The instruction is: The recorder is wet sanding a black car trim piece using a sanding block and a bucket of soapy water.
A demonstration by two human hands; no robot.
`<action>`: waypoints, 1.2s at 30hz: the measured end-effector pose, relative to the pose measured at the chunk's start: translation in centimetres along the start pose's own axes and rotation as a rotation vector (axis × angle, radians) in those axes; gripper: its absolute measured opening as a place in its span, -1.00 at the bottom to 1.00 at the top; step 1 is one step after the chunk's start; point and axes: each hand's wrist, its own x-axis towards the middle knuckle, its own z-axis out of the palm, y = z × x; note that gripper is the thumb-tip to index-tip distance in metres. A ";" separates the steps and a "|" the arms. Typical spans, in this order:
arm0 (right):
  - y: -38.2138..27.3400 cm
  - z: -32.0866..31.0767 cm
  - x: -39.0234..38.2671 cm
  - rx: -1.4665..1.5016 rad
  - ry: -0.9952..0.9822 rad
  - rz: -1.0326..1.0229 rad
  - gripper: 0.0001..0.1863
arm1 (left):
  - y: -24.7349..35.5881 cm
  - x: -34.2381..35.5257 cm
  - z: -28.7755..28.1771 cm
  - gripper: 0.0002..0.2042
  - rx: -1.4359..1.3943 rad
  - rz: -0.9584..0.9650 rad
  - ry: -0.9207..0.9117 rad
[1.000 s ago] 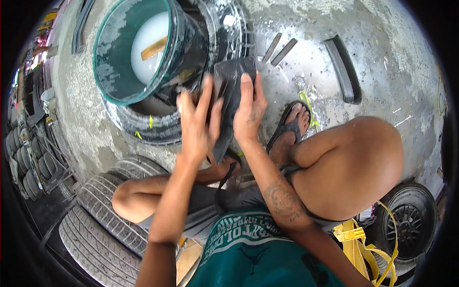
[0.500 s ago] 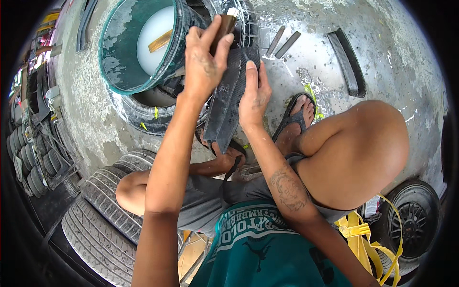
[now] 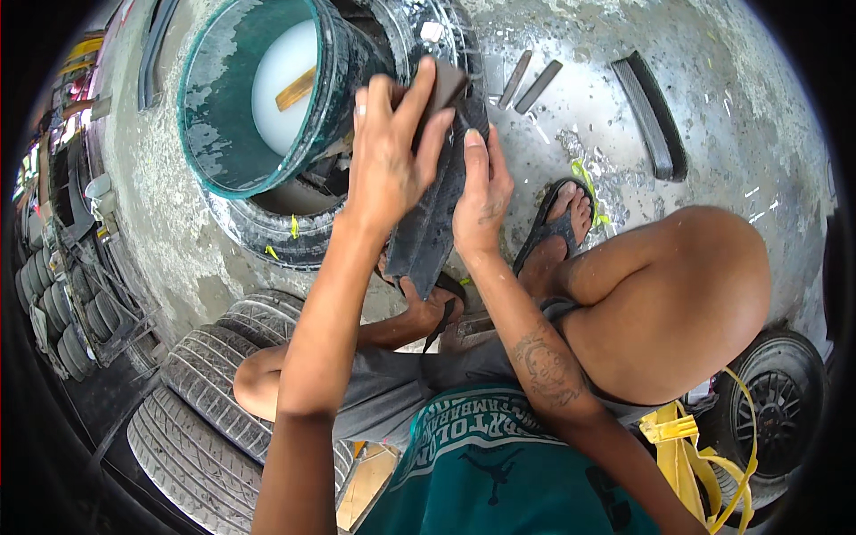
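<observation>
My left hand [image 3: 388,165] has its fingers wrapped over a dark brown block [image 3: 450,82] against the upper part of a long, dark, carbon-patterned panel [image 3: 417,245]. My right hand [image 3: 481,201] grips that panel's right edge, thumb on top. The panel slants from beside a bucket down toward my feet. The green bucket [image 3: 185,125], just left of my hands, holds whitish liquid [image 3: 281,129] with a wooden piece [image 3: 296,89] in it, and stands on a dirty tire [image 3: 250,241].
Two short dark strips [image 3: 539,86] and a curved textured piece [image 3: 646,116] lie on the concrete floor [image 3: 749,143]. Stacked tires [image 3: 196,446] sit below left, a wheel [image 3: 767,401] and yellow straps [image 3: 682,455] at lower right. Racks of parts [image 3: 62,285] line the far left.
My left hand has moved up along the panel with the block since a second ago, dropping slightly in the last half second. My right hand has shifted a little right, still gripping the panel.
</observation>
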 end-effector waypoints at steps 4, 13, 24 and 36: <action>1.6 -0.6 0.8 -0.043 0.057 -0.040 -0.33 | 0.6 -4.8 -0.4 -0.44 -0.005 -0.051 -0.041; 0.1 0.0 0.0 0.046 -0.049 0.036 -0.32 | -0.4 1.2 -0.1 -0.46 0.013 0.018 -0.006; 1.6 0.0 0.2 0.007 0.002 -0.017 -0.25 | -0.7 4.7 1.7 -0.51 0.001 0.056 0.091; 0.0 -0.9 0.5 -0.138 -0.001 0.002 -0.30 | -29.5 8.2 1.6 -0.56 0.196 -0.351 -0.288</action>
